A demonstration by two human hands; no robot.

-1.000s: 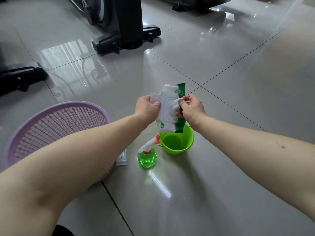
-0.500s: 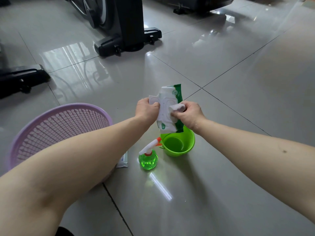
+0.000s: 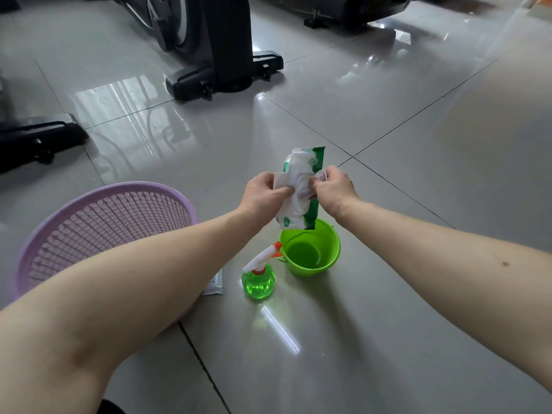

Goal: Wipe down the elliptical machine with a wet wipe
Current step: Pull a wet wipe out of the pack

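Elliptical machine untouched | step: wipe extraction | left grip holds wipe pack | right grip pinches wet wipe | next: pull free

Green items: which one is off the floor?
The wet-wipe pack, held in the air; the bucket and spray bottle stand on the floor.

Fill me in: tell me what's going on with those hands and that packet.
A person is getting a wipe out before any cleaning starts. The left hand grips a wet wipe pack, held up above a green bucket, while the right hand pinches what looks like a wipe at the pack's opening. A green spray bottle and a purple basket sit on the floor nearby. The elliptical machine stands beyond, untouched.
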